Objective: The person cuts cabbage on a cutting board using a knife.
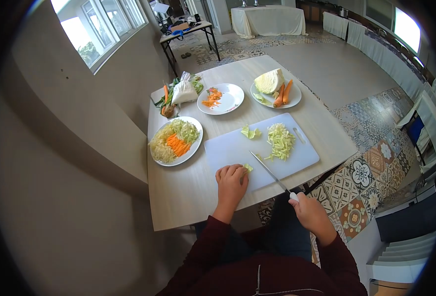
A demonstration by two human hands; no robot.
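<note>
My left hand [232,183] rests at the near edge of the white cutting board [223,150], fingers curled over a piece of cabbage [248,167] that is mostly covered. In my right hand [310,211] is a knife [271,173], gripped by its white handle. Its blade slants up and left across the board, a little apart from my left fingers. Beyond the blade lies a pile of shredded cabbage [280,141]. A few loose cabbage leaf pieces [250,131] sit near the board's far edge.
Left of the board stands a plate of shredded vegetables [196,127]. Farther back are a plate with carrot bits [234,101], a plate with cabbage and carrots [297,97], and a white bag [184,92] among vegetables. A wall [109,163] borders the table's left side.
</note>
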